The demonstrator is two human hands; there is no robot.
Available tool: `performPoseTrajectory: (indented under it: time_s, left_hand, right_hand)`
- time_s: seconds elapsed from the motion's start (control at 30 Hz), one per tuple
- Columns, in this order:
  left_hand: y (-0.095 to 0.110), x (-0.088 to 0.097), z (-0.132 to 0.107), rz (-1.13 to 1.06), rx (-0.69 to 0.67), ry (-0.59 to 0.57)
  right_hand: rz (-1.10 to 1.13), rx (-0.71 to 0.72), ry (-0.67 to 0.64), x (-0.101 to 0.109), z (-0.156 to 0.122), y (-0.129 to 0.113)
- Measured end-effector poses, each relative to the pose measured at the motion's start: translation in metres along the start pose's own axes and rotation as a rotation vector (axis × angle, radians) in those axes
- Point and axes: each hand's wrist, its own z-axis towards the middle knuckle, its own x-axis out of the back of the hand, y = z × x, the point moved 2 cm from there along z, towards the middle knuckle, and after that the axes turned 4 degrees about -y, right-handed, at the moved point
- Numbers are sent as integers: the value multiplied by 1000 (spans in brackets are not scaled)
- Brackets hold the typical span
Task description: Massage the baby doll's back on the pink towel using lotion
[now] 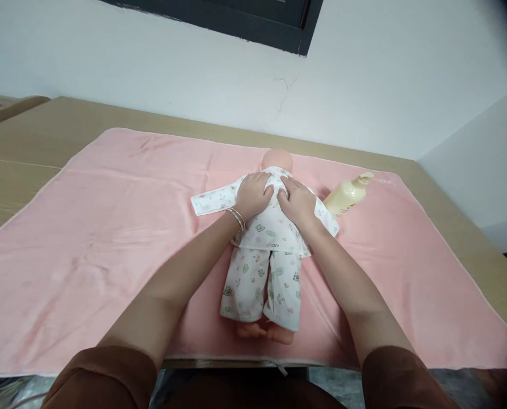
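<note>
Pink blanket (108, 255) fills most of the frame — and in the middle lies the doll (270, 238), head toward the top, dressed in white printed pajamas (247, 281). Your left hand (254, 196) and right hand (296, 200) rest side by side on the upper shirt, fingers stretched out over the fabric. Right of centre, near your right hand — a cream pump bottle (344, 196) on the blanket.
</note>
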Motion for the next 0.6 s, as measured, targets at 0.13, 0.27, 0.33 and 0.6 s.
performPoseTrajectory:
  time_s: [0.13, 0.27, 0.33, 0.6]
  left_hand:
    - [-2, -2, 4, -9, -48, -59]
    - [-2, -2, 0, 16, 9, 14]
    - [0, -2, -3, 43, 36, 56]
    - [0, -3, -3, 28, 76, 60]
  right_hand:
    - [32, 119, -58, -5, 7, 6]
    - [22, 152, -18, -4, 7, 5]
    - [1, 110, 16, -2, 3, 2]
    - [-19, -13, 17, 2, 0, -4]
